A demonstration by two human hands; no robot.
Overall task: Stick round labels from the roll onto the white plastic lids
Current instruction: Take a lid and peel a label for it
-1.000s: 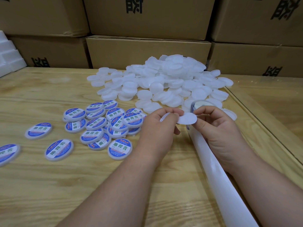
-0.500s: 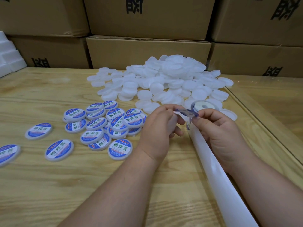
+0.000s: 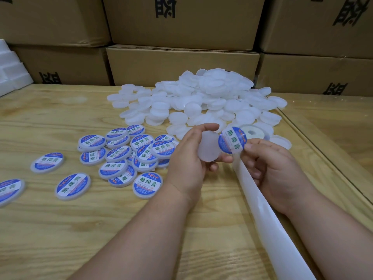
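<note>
A bare lid is gripped by the left hand; at its three o'clock a peeled label, judged light, limp and sticky, is pinched at its edge by the right hand, best held there.

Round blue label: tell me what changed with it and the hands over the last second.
The round blue-and-white label, only half peeled from the white backing strip half a second ago, is now free, pinched by the right hand and raised beside the blank white plastic lid. The left hand kept its grip on that lid. The labelled lids and blank pile stayed put.
</note>
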